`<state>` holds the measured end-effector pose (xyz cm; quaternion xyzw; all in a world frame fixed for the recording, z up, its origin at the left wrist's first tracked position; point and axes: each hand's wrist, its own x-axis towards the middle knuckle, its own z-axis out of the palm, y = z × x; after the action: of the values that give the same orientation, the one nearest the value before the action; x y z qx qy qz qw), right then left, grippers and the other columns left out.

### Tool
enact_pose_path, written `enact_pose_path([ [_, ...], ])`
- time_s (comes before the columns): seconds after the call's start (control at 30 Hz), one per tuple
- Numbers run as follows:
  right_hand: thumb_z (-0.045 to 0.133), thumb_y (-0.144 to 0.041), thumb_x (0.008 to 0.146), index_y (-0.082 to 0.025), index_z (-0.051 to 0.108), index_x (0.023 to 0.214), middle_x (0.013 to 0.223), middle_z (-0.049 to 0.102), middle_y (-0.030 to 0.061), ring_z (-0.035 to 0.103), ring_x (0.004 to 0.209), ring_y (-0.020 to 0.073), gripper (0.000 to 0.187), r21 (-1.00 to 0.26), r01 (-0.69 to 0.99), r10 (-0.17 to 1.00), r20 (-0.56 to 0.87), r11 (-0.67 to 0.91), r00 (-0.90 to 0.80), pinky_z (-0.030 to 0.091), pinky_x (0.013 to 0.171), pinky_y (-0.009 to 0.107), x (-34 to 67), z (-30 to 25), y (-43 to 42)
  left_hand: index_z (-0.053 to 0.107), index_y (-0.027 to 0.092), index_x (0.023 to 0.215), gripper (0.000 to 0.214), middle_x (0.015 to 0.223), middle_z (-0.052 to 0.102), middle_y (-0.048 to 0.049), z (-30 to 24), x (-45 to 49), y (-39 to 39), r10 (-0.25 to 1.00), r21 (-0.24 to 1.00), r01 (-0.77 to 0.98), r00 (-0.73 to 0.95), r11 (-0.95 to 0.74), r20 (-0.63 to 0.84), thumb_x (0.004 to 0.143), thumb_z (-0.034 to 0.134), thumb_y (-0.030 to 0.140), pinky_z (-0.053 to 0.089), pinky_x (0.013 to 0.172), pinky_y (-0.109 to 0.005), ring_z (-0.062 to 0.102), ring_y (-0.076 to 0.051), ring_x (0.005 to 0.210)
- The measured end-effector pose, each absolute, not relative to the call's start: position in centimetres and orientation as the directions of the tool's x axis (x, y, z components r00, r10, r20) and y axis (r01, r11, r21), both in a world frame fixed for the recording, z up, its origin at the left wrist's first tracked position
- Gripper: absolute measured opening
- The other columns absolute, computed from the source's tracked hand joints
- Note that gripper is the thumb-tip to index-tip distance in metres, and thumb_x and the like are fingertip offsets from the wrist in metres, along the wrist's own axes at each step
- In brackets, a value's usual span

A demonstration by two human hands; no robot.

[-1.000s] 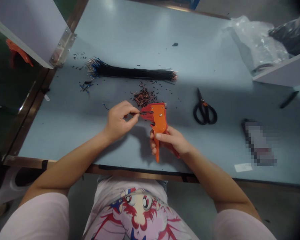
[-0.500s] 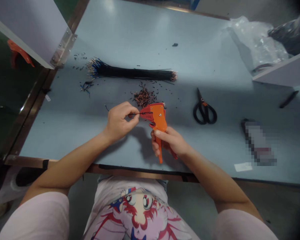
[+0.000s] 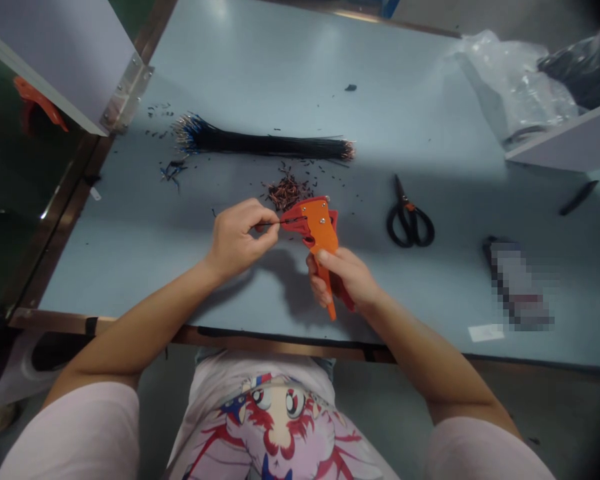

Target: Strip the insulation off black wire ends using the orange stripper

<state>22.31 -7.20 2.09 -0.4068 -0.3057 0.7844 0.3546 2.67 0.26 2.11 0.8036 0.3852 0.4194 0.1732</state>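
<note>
My right hand (image 3: 344,280) is wrapped round the handles of an orange wire stripper (image 3: 319,233), held just above the blue-grey table (image 3: 260,67). My left hand (image 3: 240,237) pinches a short black wire (image 3: 273,223) whose end sits in the stripper's jaws. Just beyond the jaws lies a small pile of stripped wire scraps (image 3: 286,192). Farther back, a long bundle of black wires (image 3: 260,144) lies across the table.
Black scissors (image 3: 409,223) lie to the right of the stripper. A blurred dark object (image 3: 517,283) rests at the right, clear plastic bags (image 3: 515,87) at the back right beside a white board (image 3: 565,143). Another white panel (image 3: 60,53) stands at the back left.
The stripper has tilted and shifted slightly away from me, and its handles are squeezed closer together. My left hand stays pinched on the wire.
</note>
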Motion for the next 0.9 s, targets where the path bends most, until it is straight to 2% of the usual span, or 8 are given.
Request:
enact_pose_path([
  [0.4,0.064,-0.048,0.077,-0.013,0.057,0.072,0.05,0.056,-0.0007,0.049,0.035,0.01,0.036,-0.752,-0.339,0.814,-0.444,-0.566,-0.374,0.047,0.035,0.023,22.6,2.1,-6.8,0.061,0.018,0.066,0.008,0.059,0.052,0.0026,2.2,2.5,0.5,0.804,0.613,0.522,0.332,-0.593,0.494,0.074,0.058,0.017,0.035,0.055,-0.024,0.046,-0.009,0.056],
  [0.47,0.065,-0.047,0.076,-0.014,0.057,0.074,0.052,0.057,-0.0011,0.051,0.038,0.0108,0.033,-0.746,-0.42,0.855,-0.429,-0.518,-0.293,0.05,0.039,0.025,23.8,2.5,-6.2,0.06,0.018,0.065,0.008,0.058,0.051,0.0029,2.3,1.8,1.2,0.815,0.633,0.525,0.261,-0.57,0.518,0.072,0.059,0.016,0.035,0.054,-0.024,0.045,-0.009,0.055],
  [0.53,0.065,-0.045,0.076,-0.018,0.056,0.077,0.057,0.057,-0.0024,0.055,0.046,0.0116,0.028,-0.749,-0.533,0.912,-0.39,-0.394,-0.125,0.055,0.048,0.028,25.3,3.3,-5.4,0.06,0.019,0.064,0.008,0.058,0.051,0.0032,2.5,0.9,2.1,0.824,0.674,0.516,0.122,-0.528,0.553,0.07,0.06,0.015,0.035,0.052,-0.024,0.043,-0.008,0.053],
  [0.6,0.059,-0.043,0.081,-0.019,0.056,0.077,0.062,0.058,-0.0016,0.058,0.053,0.0129,0.024,-0.769,-0.563,0.937,-0.348,-0.304,-0.03,0.057,0.056,0.03,26.6,4.0,-4.8,0.06,0.019,0.065,0.007,0.06,0.052,0.003,2.7,0.3,2.7,0.833,0.723,0.477,0.034,-0.5,0.553,0.071,0.062,0.015,0.035,0.051,-0.023,0.044,-0.008,0.053],
  [0.67,0.057,-0.042,0.082,-0.019,0.059,0.082,0.07,0.062,0.0012,0.062,0.062,0.0161,0.023,-0.779,-0.535,0.934,-0.351,-0.328,-0.062,0.057,0.064,0.035,27.0,4.2,-4.7,0.062,0.02,0.066,0.006,0.061,0.054,0.0026,2.8,0.2,2.9,0.838,0.747,0.428,0.049,-0.509,0.543,0.072,0.063,0.017,0.036,0.05,-0.022,0.046,-0.008,0.054],
  [0.73,0.059,-0.038,0.079,-0.017,0.061,0.087,0.077,0.065,0.0049,0.065,0.069,0.0197,0.023,-0.772,-0.478,0.906,-0.391,-0.419,-0.162,0.056,0.068,0.038,26.6,3.9,-5.0,0.063,0.02,0.067,0.005,0.062,0.055,0.0024,2.8,0.5,2.7,0.833,0.745,0.4,0.096,-0.534,0.545,0.072,0.064,0.018,0.037,0.05,-0.022,0.047,-0.008,0.055],
  [0.83,0.064,-0.029,0.072,-0.012,0.062,0.092,0.083,0.067,0.0089,0.066,0.072,0.0228,0.026,-0.737,-0.392,0.834,-0.466,-0.551,-0.295,0.055,0.067,0.04,25.4,2.8,-5.5,0.064,0.019,0.069,0.004,0.063,0.056,0.0019,2.7,1.0,2.2,0.825,0.73,0.407,0.125,-0.55,0.552,0.072,0.064,0.017,0.038,0.051,-0.022,0.048,-0.007,0.055],
  [0.9,0.063,-0.022,0.068,-0.012,0.061,0.095,0.087,0.066,0.0096,0.065,0.075,0.0232,0.029,-0.729,-0.367,0.814,-0.477,-0.577,-0.332,0.055,0.066,0.04,24.9,2.3,-5.7,0.065,0.02,0.069,0.004,0.063,0.056,0.0018,2.6,1.1,2.2,0.827,0.723,0.424,0.128,-0.545,0.548,0.073,0.064,0.017,0.039,0.051,-0.022,0.048,-0.007,0.055],
])
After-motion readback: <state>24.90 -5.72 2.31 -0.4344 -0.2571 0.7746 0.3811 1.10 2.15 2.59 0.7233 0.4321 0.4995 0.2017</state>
